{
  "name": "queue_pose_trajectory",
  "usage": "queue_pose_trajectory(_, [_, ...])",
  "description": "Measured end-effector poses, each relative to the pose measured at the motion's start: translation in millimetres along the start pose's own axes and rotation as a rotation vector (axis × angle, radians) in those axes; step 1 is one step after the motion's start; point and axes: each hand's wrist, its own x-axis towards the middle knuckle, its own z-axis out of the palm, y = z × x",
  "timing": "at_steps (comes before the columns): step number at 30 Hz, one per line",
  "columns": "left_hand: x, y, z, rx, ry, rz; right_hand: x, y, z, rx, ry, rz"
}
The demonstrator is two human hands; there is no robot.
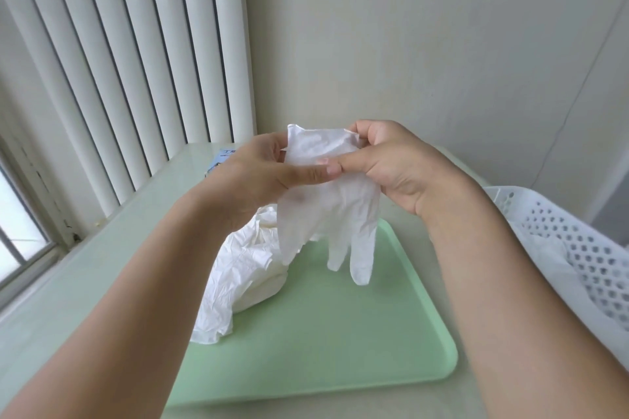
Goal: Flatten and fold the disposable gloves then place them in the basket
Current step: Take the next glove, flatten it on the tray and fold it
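Observation:
A white disposable glove [326,214] hangs in the air above the green tray [357,333], cuff up and fingers pointing down. My left hand [262,177] pinches its left side near the cuff, thumb across the front. My right hand [398,163] pinches the right side of the cuff, and the two thumbs meet at the middle. A crumpled pile of white gloves [238,275] lies on the tray's left part, partly behind my left forearm. The white perforated basket [578,248] stands at the right edge, with something white inside it.
The tray sits on a pale counter [102,265] in a corner. Vertical blinds [119,61] and a window run along the left. A blue-printed packet [221,156] lies behind my left hand. A plain wall closes the back.

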Motion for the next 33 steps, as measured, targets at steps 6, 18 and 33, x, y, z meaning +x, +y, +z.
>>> queue_pose_trajectory(6, [-2.2, 5.6, -0.8, -0.11, -0.067, 0.107, -11.7, -16.7, -22.7, 0.101, -0.085, 0.031])
queue_pose_trajectory(18, [-9.7, 22.3, -1.5, 0.119, -0.089, -0.127, -23.1, -29.5, -38.8, -0.082, -0.209, 0.009])
queue_pose_trajectory(33, [12.8, -11.6, 13.3, 0.283, 0.353, 0.42, -7.0, -16.8, -25.3, -0.558, 0.26, -0.527])
